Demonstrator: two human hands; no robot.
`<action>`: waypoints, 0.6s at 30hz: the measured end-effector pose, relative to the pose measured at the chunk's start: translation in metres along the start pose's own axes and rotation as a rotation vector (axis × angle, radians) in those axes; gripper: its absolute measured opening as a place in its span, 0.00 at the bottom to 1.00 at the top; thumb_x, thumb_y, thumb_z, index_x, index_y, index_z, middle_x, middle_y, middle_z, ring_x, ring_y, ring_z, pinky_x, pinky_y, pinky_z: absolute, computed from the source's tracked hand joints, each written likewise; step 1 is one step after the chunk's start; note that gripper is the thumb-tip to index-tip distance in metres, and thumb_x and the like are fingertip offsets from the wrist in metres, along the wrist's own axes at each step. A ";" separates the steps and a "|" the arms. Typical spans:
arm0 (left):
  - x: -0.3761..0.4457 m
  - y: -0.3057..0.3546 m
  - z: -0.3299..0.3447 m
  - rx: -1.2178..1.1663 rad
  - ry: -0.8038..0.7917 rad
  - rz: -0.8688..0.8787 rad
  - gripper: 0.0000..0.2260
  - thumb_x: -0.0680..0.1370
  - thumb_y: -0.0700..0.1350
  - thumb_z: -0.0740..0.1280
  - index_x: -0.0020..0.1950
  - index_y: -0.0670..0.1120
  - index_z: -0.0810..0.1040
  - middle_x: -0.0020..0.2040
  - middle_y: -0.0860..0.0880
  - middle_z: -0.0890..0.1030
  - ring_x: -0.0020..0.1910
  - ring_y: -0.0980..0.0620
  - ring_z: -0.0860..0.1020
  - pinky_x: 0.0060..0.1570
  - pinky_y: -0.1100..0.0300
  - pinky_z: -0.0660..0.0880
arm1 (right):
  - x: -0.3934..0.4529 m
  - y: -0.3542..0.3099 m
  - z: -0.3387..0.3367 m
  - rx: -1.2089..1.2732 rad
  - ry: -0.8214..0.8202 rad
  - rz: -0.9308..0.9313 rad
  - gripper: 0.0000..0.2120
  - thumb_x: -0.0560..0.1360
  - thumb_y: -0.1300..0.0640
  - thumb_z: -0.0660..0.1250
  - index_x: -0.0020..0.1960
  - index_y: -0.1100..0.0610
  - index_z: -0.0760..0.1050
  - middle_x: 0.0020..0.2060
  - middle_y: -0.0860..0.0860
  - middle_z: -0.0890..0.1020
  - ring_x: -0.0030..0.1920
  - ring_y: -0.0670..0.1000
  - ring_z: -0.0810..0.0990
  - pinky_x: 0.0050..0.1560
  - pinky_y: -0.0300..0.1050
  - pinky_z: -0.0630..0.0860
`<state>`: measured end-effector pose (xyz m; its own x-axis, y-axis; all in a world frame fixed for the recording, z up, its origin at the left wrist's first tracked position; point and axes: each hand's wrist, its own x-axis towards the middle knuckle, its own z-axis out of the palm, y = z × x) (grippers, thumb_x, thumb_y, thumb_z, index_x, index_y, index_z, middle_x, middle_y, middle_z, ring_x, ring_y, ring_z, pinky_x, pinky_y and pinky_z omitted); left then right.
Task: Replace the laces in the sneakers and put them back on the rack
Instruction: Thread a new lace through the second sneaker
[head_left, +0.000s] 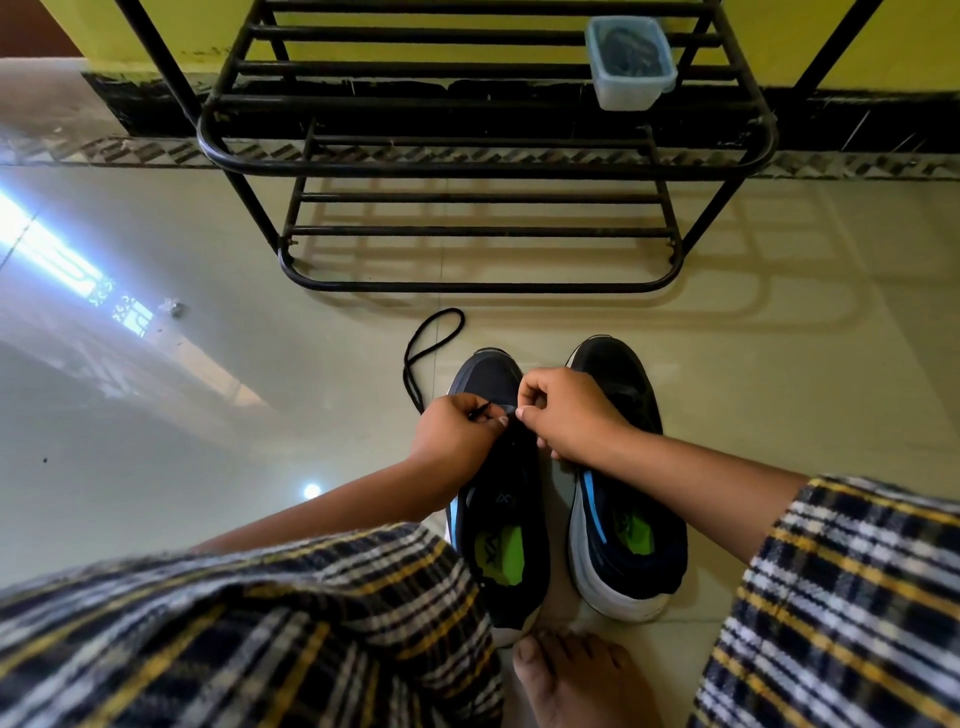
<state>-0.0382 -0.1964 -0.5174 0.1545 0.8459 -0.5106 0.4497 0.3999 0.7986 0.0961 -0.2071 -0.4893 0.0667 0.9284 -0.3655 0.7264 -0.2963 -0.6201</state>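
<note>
Two dark navy sneakers with white soles and green insoles stand side by side on the floor, toes toward the rack. Over the left sneaker (501, 525), my left hand (457, 434) pinches the tip of a black lace (415, 358) near the lower eyelets. The rest of that lace loops out on the floor to the upper left. My right hand (566, 410) has curled fingers at the same sneaker's eyelet area; what it pinches is hidden. The right sneaker (623, 525) stands untouched, its front partly covered by my right hand.
A black metal shoe rack (483, 166) stands just beyond the sneakers against a yellow wall. A clear plastic box (629, 62) with dark laces inside sits on its upper shelf at the right. My bare foot (576, 675) and checked-cloth knees fill the bottom.
</note>
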 end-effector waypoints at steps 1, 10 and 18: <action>0.000 0.000 0.000 -0.005 0.009 0.005 0.04 0.77 0.41 0.67 0.44 0.46 0.80 0.38 0.49 0.80 0.36 0.54 0.76 0.39 0.60 0.75 | 0.001 0.000 -0.001 0.003 0.012 -0.013 0.05 0.76 0.62 0.65 0.41 0.60 0.75 0.32 0.48 0.75 0.41 0.57 0.81 0.42 0.53 0.80; -0.004 0.002 -0.003 0.001 0.042 0.088 0.03 0.77 0.46 0.67 0.50 0.49 0.76 0.41 0.50 0.78 0.38 0.55 0.75 0.40 0.60 0.74 | -0.001 -0.008 -0.015 0.082 0.150 -0.144 0.06 0.75 0.62 0.65 0.40 0.57 0.72 0.35 0.47 0.74 0.35 0.45 0.71 0.35 0.37 0.67; -0.006 0.010 -0.009 0.295 0.005 0.266 0.14 0.73 0.45 0.70 0.57 0.55 0.75 0.43 0.58 0.77 0.44 0.55 0.78 0.46 0.56 0.79 | -0.004 -0.018 -0.020 0.116 0.166 -0.176 0.08 0.76 0.63 0.63 0.39 0.54 0.70 0.37 0.46 0.72 0.37 0.45 0.70 0.35 0.35 0.65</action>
<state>-0.0424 -0.1945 -0.5038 0.2959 0.9080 -0.2965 0.6281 0.0489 0.7766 0.0964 -0.2013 -0.4628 0.0644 0.9892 -0.1317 0.6543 -0.1415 -0.7429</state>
